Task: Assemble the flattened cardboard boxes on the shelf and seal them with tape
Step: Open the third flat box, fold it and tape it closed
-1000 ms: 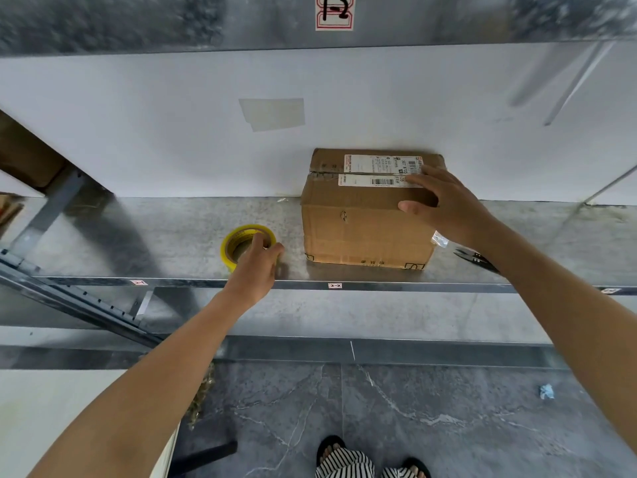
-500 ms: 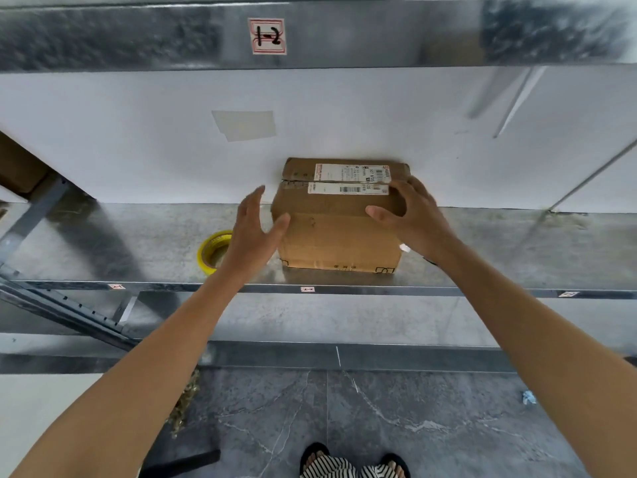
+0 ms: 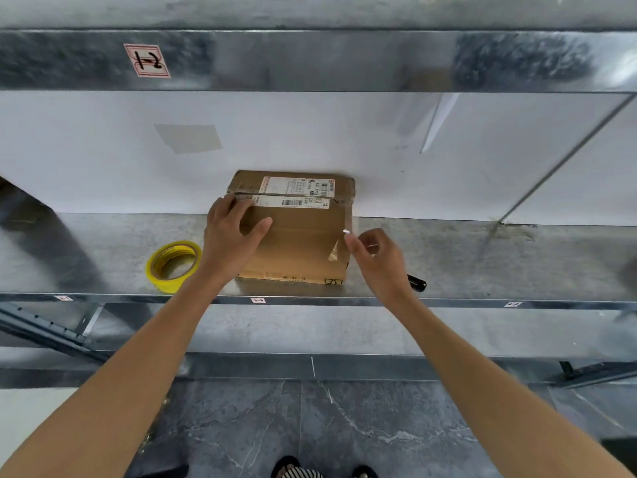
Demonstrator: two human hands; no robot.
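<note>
Metal shelf [image 3: 448, 257] — white wall [image 3: 344, 132], grey floor [image 3: 344, 426], cardboard box [image 3: 300, 243]

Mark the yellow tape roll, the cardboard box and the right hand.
yellow tape roll [image 3: 164, 285], head view, outer yellow wall.
cardboard box [image 3: 300, 243], head view, bare brown face.
right hand [image 3: 384, 262], head view, back of the hand, pinching clear tape strip [image 3: 334, 251].
</note>
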